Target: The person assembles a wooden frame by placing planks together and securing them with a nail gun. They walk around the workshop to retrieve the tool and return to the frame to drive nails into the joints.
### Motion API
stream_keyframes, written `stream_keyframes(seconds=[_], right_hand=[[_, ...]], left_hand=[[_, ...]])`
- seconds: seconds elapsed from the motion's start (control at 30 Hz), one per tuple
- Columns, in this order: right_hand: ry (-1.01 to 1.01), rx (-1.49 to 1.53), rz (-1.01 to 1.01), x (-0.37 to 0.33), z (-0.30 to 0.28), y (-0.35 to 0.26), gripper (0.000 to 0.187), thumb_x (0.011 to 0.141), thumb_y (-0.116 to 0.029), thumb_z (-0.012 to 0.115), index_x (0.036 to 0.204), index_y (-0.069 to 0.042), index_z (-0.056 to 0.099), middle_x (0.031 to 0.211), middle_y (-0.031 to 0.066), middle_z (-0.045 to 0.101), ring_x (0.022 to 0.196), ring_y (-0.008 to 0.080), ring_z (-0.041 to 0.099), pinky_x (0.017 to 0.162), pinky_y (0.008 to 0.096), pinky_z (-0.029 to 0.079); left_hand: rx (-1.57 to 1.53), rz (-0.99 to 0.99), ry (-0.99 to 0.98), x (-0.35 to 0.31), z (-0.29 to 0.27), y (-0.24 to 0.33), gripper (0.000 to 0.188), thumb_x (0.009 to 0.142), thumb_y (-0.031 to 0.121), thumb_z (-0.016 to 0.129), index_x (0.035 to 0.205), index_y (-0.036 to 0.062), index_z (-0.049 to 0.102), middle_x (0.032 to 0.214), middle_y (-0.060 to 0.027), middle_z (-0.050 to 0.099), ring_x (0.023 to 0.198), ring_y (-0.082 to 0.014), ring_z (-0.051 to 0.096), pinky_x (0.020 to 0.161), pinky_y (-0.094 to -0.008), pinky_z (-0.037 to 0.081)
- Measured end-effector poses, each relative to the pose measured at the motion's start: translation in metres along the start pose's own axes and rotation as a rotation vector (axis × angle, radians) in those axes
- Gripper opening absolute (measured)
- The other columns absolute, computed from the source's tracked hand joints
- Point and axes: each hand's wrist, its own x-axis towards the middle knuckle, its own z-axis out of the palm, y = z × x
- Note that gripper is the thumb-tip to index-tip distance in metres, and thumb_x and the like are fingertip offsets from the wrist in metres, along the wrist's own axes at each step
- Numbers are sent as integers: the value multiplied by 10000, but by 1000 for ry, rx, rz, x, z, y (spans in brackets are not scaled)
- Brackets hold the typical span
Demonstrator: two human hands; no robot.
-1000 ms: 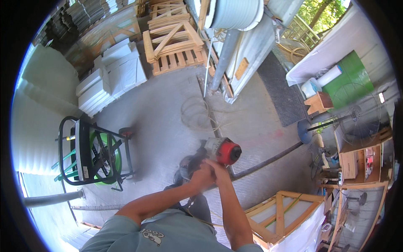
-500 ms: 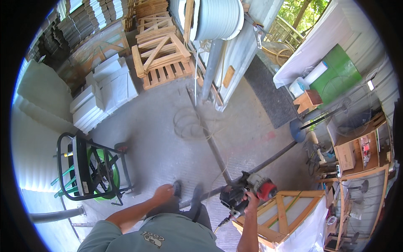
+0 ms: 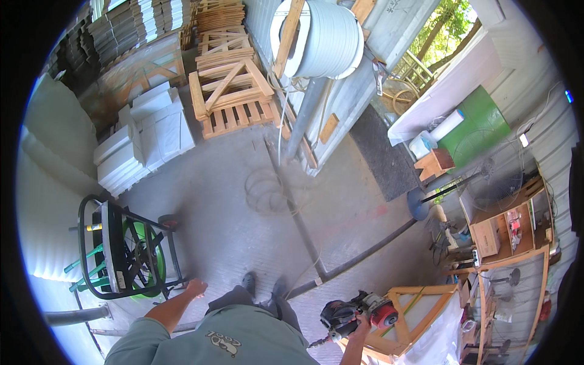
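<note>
The right hand has its grip wrapped around a tool with a black body and a round red end — held out on the person's right, overlapping the wood-framed crate in view. The left hand is just beside the lower corner of the black-framed cart — how far its grip is open, or whether it touches the frame, I cannot tell.
</note>
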Motion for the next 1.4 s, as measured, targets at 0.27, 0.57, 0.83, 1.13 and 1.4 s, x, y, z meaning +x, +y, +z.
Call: stream_keyframes(seconds=[0.27,0.57,0.83,1.13,1.4], right_hand=[[-70,-144,-63,-16,10,27,147,707,-21,603,846,-6,558,697,88,569,525,178,544,443,317,489],[-20,-304,-9,-14,-5,41,139,725,-3,619,858,15,585,708,96,606,531,167,571,435,313,474],[211,-505,243,-10,-45,83,38,714,-33,652,731,-10,628,612,74,596,501,162,571,440,319,464],[541,-225,248,-131,-77,158,91,747,-96,644,763,-7,652,613,53,603,524,145,584,467,310,468],[968,341,-78,-254,-64,187,142,706,-54,630,836,-1,611,699,92,613,546,174,567,498,327,490]], left_hand=[[-225,20,-63,15,-10,22,229,891,197,513,792,31,636,651,-113,645,496,-203,637,427,-317,528],[-262,-27,-77,19,-25,69,202,897,196,563,917,-3,597,742,-139,624,524,-259,629,419,-363,518],[-171,209,-254,51,-23,181,234,881,208,577,911,-17,630,742,-143,638,592,-268,648,443,-389,545],[605,591,-653,140,-23,338,228,870,231,568,865,6,604,720,-132,620,535,-262,614,448,-415,529],[640,442,-532,176,35,503,222,908,237,502,906,31,584,740,-135,633,541,-253,625,425,-390,488]])
